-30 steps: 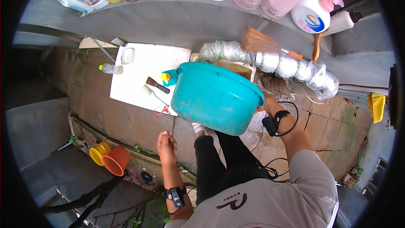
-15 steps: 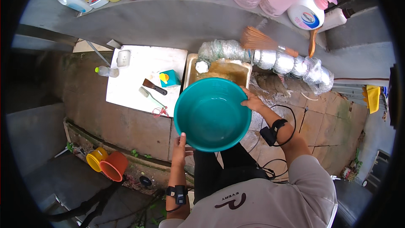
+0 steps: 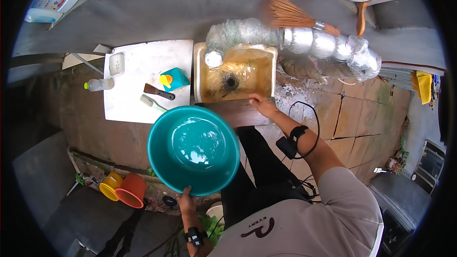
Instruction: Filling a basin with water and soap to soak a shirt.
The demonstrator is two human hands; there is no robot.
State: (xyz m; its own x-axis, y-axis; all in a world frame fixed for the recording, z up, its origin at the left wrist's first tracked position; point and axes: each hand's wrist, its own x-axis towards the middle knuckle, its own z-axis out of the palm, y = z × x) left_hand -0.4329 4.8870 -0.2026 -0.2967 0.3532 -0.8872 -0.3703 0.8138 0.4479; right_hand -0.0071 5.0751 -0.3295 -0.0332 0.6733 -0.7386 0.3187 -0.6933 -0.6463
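Note:
A large teal plastic basin [image 3: 193, 150] hangs tilted in front of my body, left of my legs. Light glints off its wet-looking inside; whether water stands in it I cannot tell. My left hand [image 3: 187, 201] grips the basin's near rim, with its fingers partly hidden underneath. The basin's far side overlaps the near edge of the white table. My right hand [image 3: 263, 106] is off the basin, its fingers loosely bent over the dark front panel [image 3: 235, 114] by the sink's near rim. A stained rectangular sink [image 3: 272, 74] with a dark drain lies just beyond that hand.
The white table [image 3: 128, 104] bears a scraper [image 3: 159, 91], a pale-handled brush [image 3: 151, 103], a teal box [image 3: 177, 80] and a soap dish [image 3: 116, 64]. A foil-wrapped pipe [image 3: 300, 42] and straw brush [image 3: 290, 13] lie behind the sink. Yellow and orange buckets [image 3: 131, 190] stand lower left.
The basin has moved left and toward me, uncovering the sink. My right hand has let go of its rim and is now by the sink's near edge. My left hand still holds the basin.

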